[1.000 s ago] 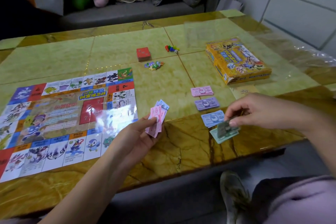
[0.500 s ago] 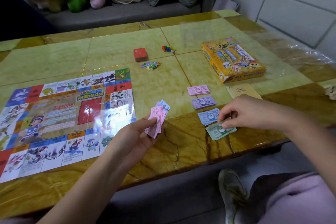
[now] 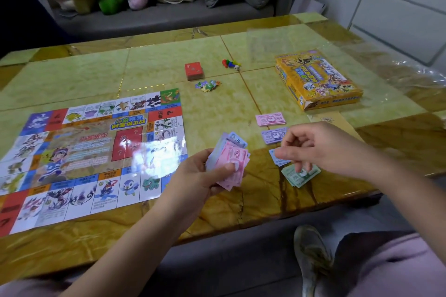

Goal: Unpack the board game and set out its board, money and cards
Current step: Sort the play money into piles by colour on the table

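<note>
the board [image 3: 91, 152] runs off the left edge. the right hand [image 3: 321, 149] covers much of the blue pile [image 3: 281, 163] and a corner of the purple pile [image 3: 271, 136]. its fingertips [image 3: 306, 167] are blurry over the green pile [image 3: 295, 178], so i cannot tell if they touch it. the thumb of the left hand [image 3: 195, 176] hides part of its bunch of notes [image 3: 231, 154]. the little pieces [image 3: 229, 63] near the box [image 3: 318, 79] are too small to make out.

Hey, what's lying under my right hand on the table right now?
Beneath the right hand lie the blue note pile and the green note pile, each partly showing; their covered parts are hidden.
</note>
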